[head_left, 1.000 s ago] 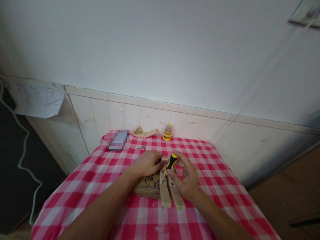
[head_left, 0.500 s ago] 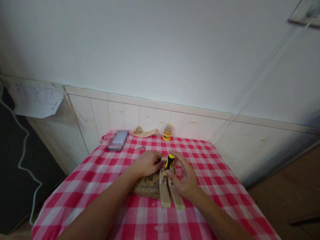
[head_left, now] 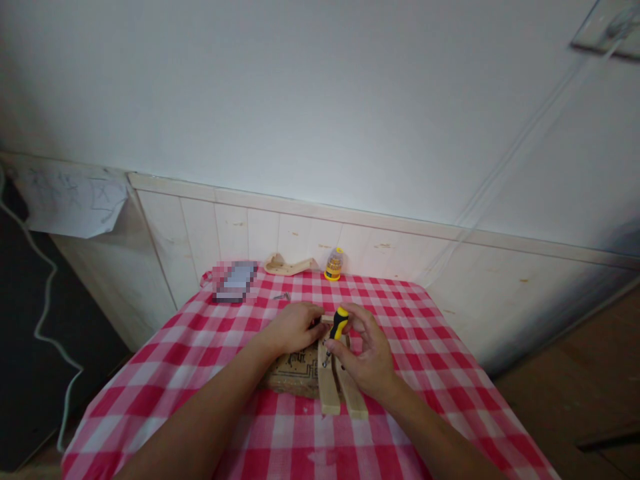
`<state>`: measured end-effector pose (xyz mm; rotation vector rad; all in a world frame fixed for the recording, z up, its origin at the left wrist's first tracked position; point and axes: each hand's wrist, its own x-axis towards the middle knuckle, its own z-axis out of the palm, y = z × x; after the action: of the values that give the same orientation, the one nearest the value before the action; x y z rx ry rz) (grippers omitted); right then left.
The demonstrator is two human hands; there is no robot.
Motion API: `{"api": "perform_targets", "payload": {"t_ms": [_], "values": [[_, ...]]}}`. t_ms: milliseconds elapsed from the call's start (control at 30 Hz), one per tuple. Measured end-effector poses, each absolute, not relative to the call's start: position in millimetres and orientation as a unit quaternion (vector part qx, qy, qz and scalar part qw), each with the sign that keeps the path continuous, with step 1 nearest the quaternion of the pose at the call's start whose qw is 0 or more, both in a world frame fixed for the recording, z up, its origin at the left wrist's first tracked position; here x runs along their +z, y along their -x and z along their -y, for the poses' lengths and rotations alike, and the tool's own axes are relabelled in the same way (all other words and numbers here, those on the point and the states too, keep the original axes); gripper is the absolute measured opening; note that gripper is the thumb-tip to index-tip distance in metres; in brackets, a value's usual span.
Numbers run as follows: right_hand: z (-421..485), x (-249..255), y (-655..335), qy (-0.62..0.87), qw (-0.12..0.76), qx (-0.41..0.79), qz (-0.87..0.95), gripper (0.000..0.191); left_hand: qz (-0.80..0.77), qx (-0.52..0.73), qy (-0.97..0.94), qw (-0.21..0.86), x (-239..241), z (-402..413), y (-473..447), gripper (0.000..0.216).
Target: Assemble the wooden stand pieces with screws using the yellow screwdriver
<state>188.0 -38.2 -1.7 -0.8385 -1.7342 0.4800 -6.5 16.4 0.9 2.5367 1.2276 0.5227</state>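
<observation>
My right hand [head_left: 364, 355] pinches a small black-and-yellow screwdriver [head_left: 337, 327], its tip pointing down at a wooden assembly [head_left: 330, 383] of two light slats on an engraved board [head_left: 296, 371]. My left hand [head_left: 295, 327] is closed over the top of that assembly, fingers pressed on the slats' far end beside the screwdriver. Everything lies on a table with a red-and-white checked cloth [head_left: 200, 347].
At the table's far edge lie a curved wooden piece [head_left: 287, 266], a yellow bit holder [head_left: 333, 264], a blurred flat device [head_left: 233, 282] and a loose screw [head_left: 283, 296]. A white panelled wall stands behind; a dark gap with a white cable [head_left: 47, 313] lies left.
The screwdriver in my right hand has shifted slightly left and more upright over the slats. My left hand has stayed in place.
</observation>
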Motion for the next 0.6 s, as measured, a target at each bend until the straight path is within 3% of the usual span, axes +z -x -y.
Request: {"api": "perform_targets", "payload": {"t_ms": [200, 600], "values": [[28.2, -5.8, -189.1, 0.390, 0.608, 0.180, 0.668, 0.052, -0.431, 0.185, -0.876, 0.111, 0.5, -16.4, 5.5, 0.026], [25.6, -8.6, -186.5, 0.380, 0.584, 0.215, 0.684, 0.056, -0.418, 0.188, -0.884, 0.094, -3.3, -18.1, 6.2, 0.023]]}}
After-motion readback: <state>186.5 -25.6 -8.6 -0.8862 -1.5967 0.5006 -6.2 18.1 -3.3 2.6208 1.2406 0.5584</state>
